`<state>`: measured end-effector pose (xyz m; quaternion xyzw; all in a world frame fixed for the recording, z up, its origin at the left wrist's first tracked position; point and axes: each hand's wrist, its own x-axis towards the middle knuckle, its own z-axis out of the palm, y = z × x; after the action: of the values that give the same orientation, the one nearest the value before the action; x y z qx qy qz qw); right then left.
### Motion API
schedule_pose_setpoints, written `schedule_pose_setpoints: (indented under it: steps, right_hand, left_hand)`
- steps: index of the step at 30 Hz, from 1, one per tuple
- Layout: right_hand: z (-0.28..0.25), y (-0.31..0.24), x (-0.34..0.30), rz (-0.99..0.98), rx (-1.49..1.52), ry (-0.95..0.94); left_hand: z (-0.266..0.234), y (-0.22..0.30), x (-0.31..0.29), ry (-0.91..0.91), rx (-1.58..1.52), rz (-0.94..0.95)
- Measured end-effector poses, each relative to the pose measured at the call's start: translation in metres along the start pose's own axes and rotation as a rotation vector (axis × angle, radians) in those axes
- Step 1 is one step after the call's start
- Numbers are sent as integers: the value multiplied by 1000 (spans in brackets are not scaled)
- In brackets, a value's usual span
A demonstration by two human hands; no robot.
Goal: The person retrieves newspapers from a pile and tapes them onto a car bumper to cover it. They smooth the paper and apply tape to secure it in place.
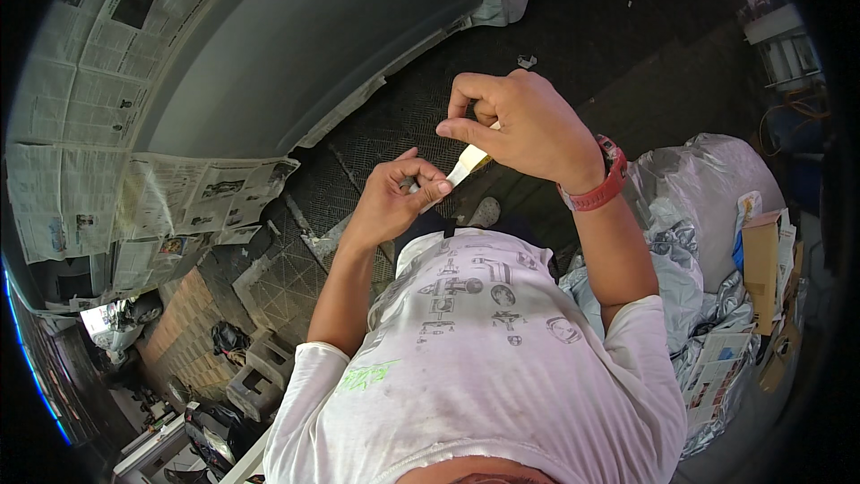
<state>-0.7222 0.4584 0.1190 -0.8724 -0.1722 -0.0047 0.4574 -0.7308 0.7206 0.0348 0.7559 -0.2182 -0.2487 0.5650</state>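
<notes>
In front of my chest, a short pale strip of what looks like masking tape (469, 159) runs slantwise between my two hands. Its lower end is pinched between the thumb and fingers of my left hand (396, 194). My right hand (528, 124), with a red watch (602, 181) on its wrist, is closed around the upper end, its fingers curled. Part of the strip is hidden inside that hand. Beyond my hands at the upper left stands a grey vehicle body panel (305, 36), edged with taped newspaper (81, 99).
A big clear plastic bag (708, 179) and crumpled silvery sheeting (667, 255) lie at my right, beside cardboard (761, 260). A grey plastic step stool (257, 381) is at the lower left. The dark floor (627, 54) has textured mats. Newspaper (202, 188) hangs low off the vehicle.
</notes>
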Motion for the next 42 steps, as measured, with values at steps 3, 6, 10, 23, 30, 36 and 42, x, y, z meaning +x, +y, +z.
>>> schedule_pose_setpoints:
  steps: [3,6,10,23,30,36,42]
  right_hand:
    - [-6,0,0,25,-5,40]
    - [-12,0,3,70,-30,25]
    - [-7,-3,2,37,-20,25]
    - [-14,-5,1,89,-67,69]
    - [-8,-9,1,45,-56,73]
    - [0,-8,-1,11,-47,41]
    - [-10,-11,2,77,-60,56]
  left_hand:
    - [1,7,-3,14,-68,-76]
    - [0,13,-3,8,-47,-52]
    - [4,4,-4,24,-132,-82]
    - [3,19,-6,51,-50,-78]
    - [1,7,-10,19,-12,-52]
    - [7,13,-5,81,59,41]
    - [8,35,-8,148,-29,-104]
